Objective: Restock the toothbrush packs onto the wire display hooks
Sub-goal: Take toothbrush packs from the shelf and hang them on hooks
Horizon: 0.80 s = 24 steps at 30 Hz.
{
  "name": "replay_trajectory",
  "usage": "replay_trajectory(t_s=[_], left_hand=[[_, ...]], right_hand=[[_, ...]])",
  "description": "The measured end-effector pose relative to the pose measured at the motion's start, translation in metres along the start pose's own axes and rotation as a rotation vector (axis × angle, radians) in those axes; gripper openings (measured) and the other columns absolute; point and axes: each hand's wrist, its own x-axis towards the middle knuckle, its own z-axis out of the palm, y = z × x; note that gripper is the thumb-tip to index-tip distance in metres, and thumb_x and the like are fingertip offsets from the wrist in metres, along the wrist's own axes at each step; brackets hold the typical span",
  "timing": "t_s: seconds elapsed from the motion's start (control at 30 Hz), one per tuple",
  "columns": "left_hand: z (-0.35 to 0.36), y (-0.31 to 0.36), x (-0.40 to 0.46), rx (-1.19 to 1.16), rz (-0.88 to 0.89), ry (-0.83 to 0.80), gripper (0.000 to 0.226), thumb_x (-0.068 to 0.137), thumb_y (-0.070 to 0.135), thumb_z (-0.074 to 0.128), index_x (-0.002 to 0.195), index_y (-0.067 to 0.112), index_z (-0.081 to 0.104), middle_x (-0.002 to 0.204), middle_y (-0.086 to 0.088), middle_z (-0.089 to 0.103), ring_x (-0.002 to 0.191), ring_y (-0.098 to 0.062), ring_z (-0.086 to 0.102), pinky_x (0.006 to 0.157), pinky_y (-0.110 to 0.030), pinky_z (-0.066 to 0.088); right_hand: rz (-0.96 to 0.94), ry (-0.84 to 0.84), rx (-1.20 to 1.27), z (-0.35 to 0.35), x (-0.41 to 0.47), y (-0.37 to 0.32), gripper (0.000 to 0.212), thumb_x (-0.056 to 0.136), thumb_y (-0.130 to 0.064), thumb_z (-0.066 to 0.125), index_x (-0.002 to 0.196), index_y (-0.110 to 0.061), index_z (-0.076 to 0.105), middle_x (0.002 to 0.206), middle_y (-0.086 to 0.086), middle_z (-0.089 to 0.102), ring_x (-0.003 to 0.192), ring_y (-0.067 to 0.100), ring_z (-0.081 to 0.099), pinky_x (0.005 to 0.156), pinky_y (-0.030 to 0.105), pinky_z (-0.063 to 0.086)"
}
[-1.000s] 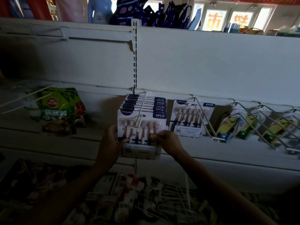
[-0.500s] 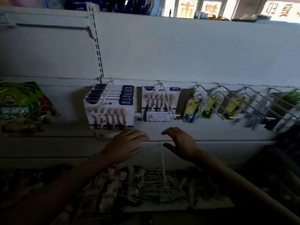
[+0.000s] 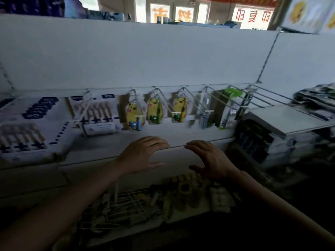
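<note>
Both bare hands hang in front of the white shelving with nothing in them. The left hand (image 3: 145, 154) is palm down, its fingers spread and loosely curved, their tips just over the thin front edge of the white ledge (image 3: 108, 153) that runs under the hooks. The right hand (image 3: 211, 160) mirrors it close by, fingers splayed, thumb dropped low, also holding nothing; a narrow gap separates the two sets of fingertips. Both forearms come up from the lower corners, the right one in a pale sleeve (image 3: 282, 211). The stack of white toothbrush packs with dark blue labels (image 3: 30, 127) hangs at far left, well apart from the hands and blurred. Just right of it hangs a single white pack of wooden-handled brushes (image 3: 98, 115) on its silver wire display hook (image 3: 81, 113). Further right, above the hands, three yellow cartoon-figure children's toothbrush packs (image 3: 154, 111) hang on their own hooks, then clear and green-topped packs (image 3: 228, 107). The wall panel between ledge and hooks is bare, open space. Below the hands a dim lower shelf carries loose white wire hooks (image 3: 126, 205) and jumbled packets, too dark to tell apart. At right a grey metal shelf (image 3: 290, 120) juts forward near the right wrist.
</note>
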Motion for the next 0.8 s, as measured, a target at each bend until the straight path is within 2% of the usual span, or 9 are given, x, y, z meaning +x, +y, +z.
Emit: replay_trajectory(t_s=[0.17,0.27,0.37,0.57,0.8], left_hand=[[0.03,0.084,0.09,-0.02,0.065,0.031,0.061,0.088,0.061,0.061,0.139,0.029,0.053,0.142,0.01,0.053,0.131,-0.008,0.046,0.107,-0.021,0.034],[0.048,0.121,0.138,-0.045,0.062,0.049,0.061,0.087,0.063,0.061,0.139,0.03,0.053,0.141,0.012,0.053,0.13,-0.006,0.046,0.105,-0.017,0.031],[0.071,0.148,0.183,-0.055,0.095,0.037,0.061,0.087,0.064,0.06,0.138,0.032,0.052,0.141,0.013,0.052,0.131,-0.005,0.046,0.107,-0.021,0.037],[0.134,0.177,0.273,-0.047,0.184,-0.013,0.062,0.088,0.066,0.057,0.14,0.035,0.048,0.144,0.013,0.049,0.133,-0.008,0.045,0.107,-0.03,0.042],[0.211,0.191,0.4,-0.082,0.22,0.003,0.062,0.09,0.07,0.049,0.143,0.04,0.042,0.15,0.018,0.041,0.14,-0.005,0.036,0.107,-0.034,0.044]], right_hand=[[0.037,0.002,-0.017,-0.029,-0.082,0.095,0.074,0.085,-0.067,0.05,0.148,-0.028,0.044,0.152,-0.001,0.047,0.138,0.022,0.045,0.11,0.042,0.041],[0.049,0.025,-0.018,-0.043,-0.118,0.146,0.07,0.086,-0.061,0.059,0.147,-0.027,0.046,0.151,-0.002,0.047,0.138,0.022,0.045,0.111,0.044,0.043],[0.065,0.052,-0.015,-0.054,-0.143,0.195,0.07,0.086,-0.057,0.063,0.146,-0.025,0.047,0.15,-0.001,0.048,0.137,0.023,0.046,0.112,0.041,0.041],[0.125,0.073,-0.017,-0.051,-0.173,0.295,0.069,0.086,-0.058,0.062,0.146,-0.029,0.045,0.151,-0.008,0.045,0.138,0.017,0.043,0.106,0.035,0.044],[0.164,0.073,-0.088,-0.052,-0.19,0.419,0.066,0.087,-0.058,0.062,0.141,-0.024,0.051,0.145,-0.003,0.052,0.132,0.021,0.05,0.104,0.035,0.044]])
